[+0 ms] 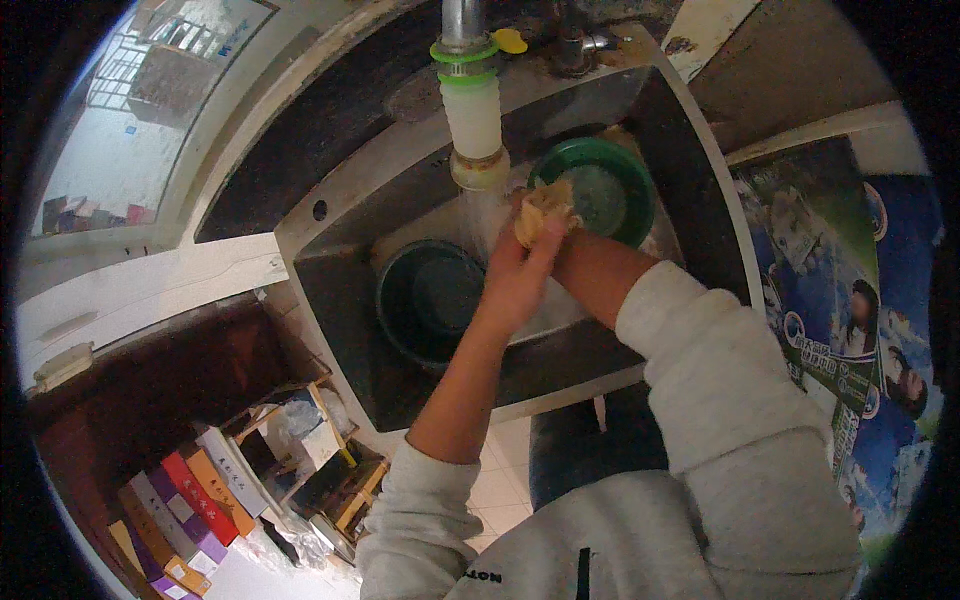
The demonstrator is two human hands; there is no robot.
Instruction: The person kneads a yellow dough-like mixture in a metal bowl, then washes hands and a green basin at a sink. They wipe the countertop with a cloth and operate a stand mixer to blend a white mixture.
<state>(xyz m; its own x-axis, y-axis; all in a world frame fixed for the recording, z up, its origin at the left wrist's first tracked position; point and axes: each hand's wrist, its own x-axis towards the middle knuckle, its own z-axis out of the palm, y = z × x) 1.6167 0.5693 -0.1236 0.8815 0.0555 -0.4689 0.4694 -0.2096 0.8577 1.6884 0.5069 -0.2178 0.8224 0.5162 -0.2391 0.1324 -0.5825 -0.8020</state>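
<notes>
Both hands are together over the sink, just right of the stream from the faucet's ribbed plastic extension [472, 127]. My left hand [521, 262] is closed around a crumpled yellowish cloth or sponge [541, 214]; its exact kind is unclear. My right hand [566, 238] is mostly hidden behind the left hand and the yellowish piece, so its fingers' hold cannot be made out. Behind the hands sits a green plastic basin [637, 176] holding some liquid. A dark round basin [397, 330] stands in the sink to the left of my left wrist.
The dark sink's pale rim [322, 352] surrounds both basins. A metal tap [581, 45] stands at the back right. Coloured boxes [199, 495] and a cluttered shelf [315, 442] are at lower left. A printed sheet [817, 300] hangs on the right; a window [150, 112] is at upper left.
</notes>
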